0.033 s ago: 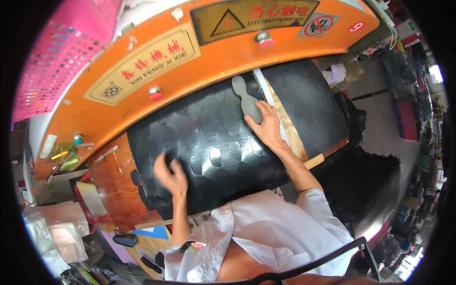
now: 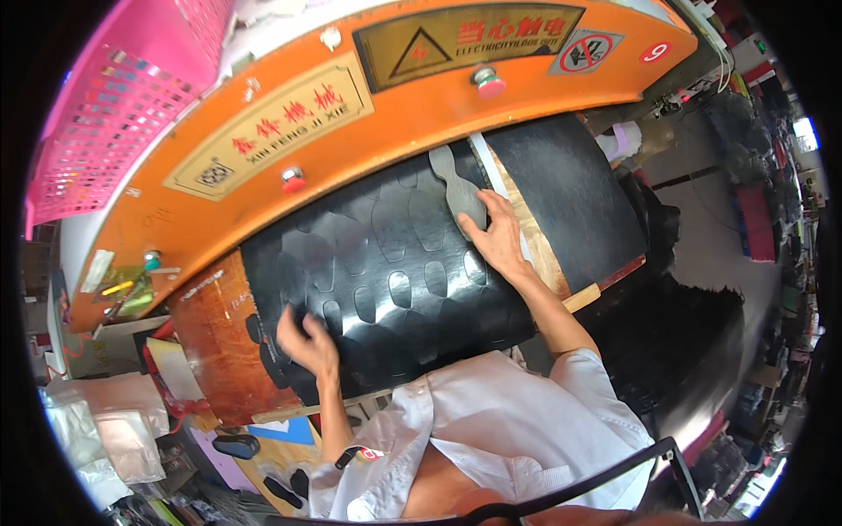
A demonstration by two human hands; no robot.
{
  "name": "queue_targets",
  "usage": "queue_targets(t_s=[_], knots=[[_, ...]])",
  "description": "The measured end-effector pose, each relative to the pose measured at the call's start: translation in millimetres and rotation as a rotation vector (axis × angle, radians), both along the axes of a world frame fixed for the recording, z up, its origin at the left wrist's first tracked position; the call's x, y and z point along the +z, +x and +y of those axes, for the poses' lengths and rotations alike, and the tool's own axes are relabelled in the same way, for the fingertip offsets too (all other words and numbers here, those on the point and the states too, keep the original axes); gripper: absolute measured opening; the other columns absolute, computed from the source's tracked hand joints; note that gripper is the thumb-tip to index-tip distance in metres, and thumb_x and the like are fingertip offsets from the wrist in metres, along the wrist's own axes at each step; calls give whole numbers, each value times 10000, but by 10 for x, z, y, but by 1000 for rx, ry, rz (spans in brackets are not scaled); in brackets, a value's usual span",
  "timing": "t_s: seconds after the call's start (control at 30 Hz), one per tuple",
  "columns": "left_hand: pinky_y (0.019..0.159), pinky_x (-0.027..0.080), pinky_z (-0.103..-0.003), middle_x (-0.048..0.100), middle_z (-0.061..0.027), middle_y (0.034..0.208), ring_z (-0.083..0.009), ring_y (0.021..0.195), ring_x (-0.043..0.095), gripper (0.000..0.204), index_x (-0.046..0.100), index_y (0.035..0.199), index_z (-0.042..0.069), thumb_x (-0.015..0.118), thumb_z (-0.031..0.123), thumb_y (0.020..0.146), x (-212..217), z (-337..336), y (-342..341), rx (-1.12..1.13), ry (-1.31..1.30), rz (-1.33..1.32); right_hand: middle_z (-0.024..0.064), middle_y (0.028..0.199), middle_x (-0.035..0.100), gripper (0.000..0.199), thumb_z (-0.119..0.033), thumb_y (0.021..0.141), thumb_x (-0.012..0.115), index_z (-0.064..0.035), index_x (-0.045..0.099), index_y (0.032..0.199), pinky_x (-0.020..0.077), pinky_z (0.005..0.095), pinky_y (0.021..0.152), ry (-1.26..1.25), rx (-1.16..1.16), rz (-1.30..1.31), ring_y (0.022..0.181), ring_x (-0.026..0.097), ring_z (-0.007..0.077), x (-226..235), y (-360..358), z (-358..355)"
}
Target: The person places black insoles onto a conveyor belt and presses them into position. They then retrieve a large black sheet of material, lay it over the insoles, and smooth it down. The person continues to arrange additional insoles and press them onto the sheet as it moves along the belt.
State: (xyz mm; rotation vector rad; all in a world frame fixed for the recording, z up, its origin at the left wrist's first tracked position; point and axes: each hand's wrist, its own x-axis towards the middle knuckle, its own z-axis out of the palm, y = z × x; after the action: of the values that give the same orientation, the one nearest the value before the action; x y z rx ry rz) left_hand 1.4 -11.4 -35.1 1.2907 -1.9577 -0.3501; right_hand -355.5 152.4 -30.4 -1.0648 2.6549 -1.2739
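Observation:
A black sheet [image 2: 377,337] lies before me, marked with rows of sole-shaped outlines. At its far right rests a grey sole-shaped piece [image 2: 458,188], wide at both ends and narrow in the middle. My right hand [image 2: 498,235] grips the near end, with the thumb on its left edge and the fingers along its right. Over the sheet's left part, my left hand [image 2: 309,344] is slightly blurred, its thumb and fingers apart and nothing in them. Small dark sole-shaped pieces [image 2: 270,359] lie near it at the sheet's left edge.
An orange machine beam [image 2: 421,105] with red buttons spans the far side. A pink basket [image 2: 132,114] stands at far left. A reddish wooden board [image 2: 215,337] lies left of the sheet; a white strip [image 2: 500,180] and another black sheet [image 2: 570,197] lie right.
My left hand has shifted a little to the left and nearer to me. My right hand stays on the grey sole-shaped piece. The view has tilted slightly.

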Motion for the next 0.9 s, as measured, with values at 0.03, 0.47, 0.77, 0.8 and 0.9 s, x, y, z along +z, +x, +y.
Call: queue_targets(t_s=[0.03,0.47,0.77,0.8,0.9], knots=[[1092,433,-479,650,-237,1290,-392,1221,592,424,616,1342,-65,647,105,954,-58,-6,374,131,-30,-58,249,1389,626,588,-324,881,804,75,662,1289,470,478,1101,-79,-46,-127,1251,591,421,10,-68,-6],[853,562,-489,763,-204,972,-411,912,723,321,775,1191,138,585,338,1028,-689,-664,919,423,88,90,68,960,648,311,-269,1107,607,34,658,1057,495,320,855,-508,133,177,901,569,160,835,-1152,-960],[861,543,-510,756,-206,915,-425,898,710,266,781,1057,79,604,269,1002,-286,-895,732,388,142,202,91,1009,711,381,-319,1092,632,57,692,1114,498,311,884,-253,213,77,935,622,168,169,-1223,138],[865,540,-509,756,-207,918,-425,900,710,265,780,1055,77,604,269,1003,-285,-912,715,394,144,193,104,984,721,407,-341,1083,642,60,699,1125,507,323,860,-188,148,33,906,635,178,7,-1183,242],[882,530,-511,755,-209,922,-428,895,704,263,773,1056,75,601,269,1008,-289,-928,694,377,127,173,98,866,721,497,-410,1069,644,81,715,1061,515,337,741,-8,60,-9,785,635,185,-395,-1057,463]])
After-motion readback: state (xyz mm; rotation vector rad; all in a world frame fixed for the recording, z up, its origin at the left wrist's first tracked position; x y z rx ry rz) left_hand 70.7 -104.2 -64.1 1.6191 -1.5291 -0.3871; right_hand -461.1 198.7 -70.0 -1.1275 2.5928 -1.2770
